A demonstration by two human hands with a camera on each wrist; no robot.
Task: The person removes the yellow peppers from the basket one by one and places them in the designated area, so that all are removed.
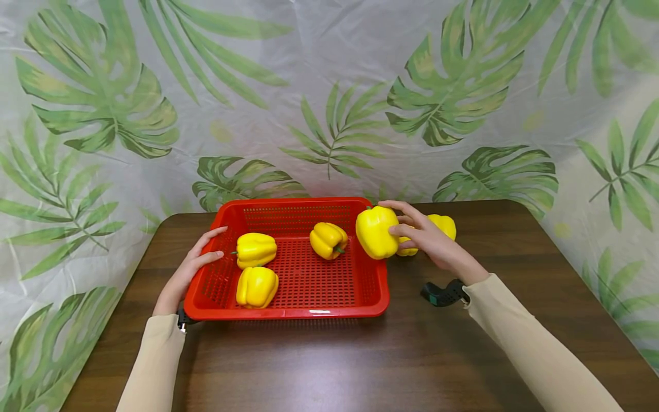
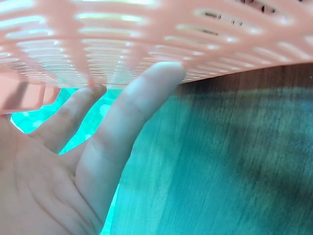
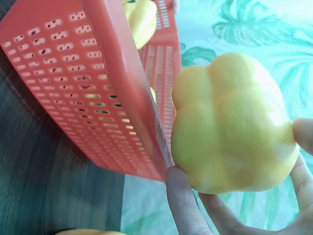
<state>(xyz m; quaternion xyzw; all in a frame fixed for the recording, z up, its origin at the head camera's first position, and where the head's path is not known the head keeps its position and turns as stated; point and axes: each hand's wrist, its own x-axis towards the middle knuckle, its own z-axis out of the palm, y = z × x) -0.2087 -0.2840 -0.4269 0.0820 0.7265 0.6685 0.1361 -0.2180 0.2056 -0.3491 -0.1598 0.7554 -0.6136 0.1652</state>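
My right hand (image 1: 427, 237) grips a yellow bell pepper (image 1: 377, 232) over the right rim of a red plastic basket (image 1: 309, 313). Up close in the right wrist view, fingers and thumb press the sides of this pepper (image 3: 232, 127), beside the basket rim. At the left side, my left hand (image 1: 187, 274) holds the basket's rim, two fingertips showing over it. The left wrist view has other fingers (image 2: 142, 107) against the slotted outer wall. Inside the basket lie three yellow bell peppers: one upper left (image 1: 256, 249), one lower left (image 1: 257, 287), one right of centre (image 1: 328, 240).
Behind the right hand, two more yellow bell peppers lie on the brown wooden table (image 1: 329, 366): one (image 1: 444, 225) farther back, another (image 1: 407, 248) mostly hidden. A leaf-patterned curtain (image 1: 334, 114) hangs along the table's back edge. Each wrist wears a black strap.
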